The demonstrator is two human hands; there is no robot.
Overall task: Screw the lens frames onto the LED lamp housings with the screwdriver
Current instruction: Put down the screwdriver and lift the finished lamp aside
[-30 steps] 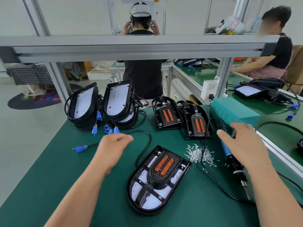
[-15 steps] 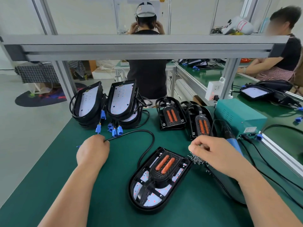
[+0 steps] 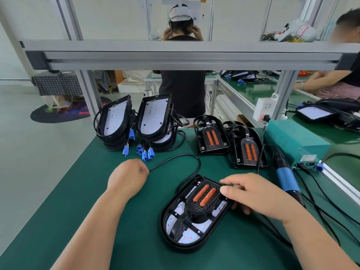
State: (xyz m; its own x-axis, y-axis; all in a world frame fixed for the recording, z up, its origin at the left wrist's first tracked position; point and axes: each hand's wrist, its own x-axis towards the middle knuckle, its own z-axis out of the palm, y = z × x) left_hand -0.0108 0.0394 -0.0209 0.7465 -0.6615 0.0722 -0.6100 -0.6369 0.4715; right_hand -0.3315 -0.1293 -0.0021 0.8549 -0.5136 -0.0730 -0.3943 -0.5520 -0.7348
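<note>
Green tabletop [image 3: 68, 201] carries it all. Beyond your left hand [image 3: 127, 179], whose fingers are curled round the black cable [image 3: 186, 154], stand two stacks of housings [image 3: 116, 121]. Your right hand [image 3: 257, 193] curls over the far right corner of the one lens frame [image 3: 202, 199], which sits in the one lamp housing [image 3: 164, 221] before you. Beyond that hand lean two spare frames [image 3: 211, 136]; just right of it lies one screwdriver [image 3: 286, 179].

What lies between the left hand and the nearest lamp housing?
In the head view, a black cable loops from the left hand to the lamp housing; otherwise bare mat.
</note>
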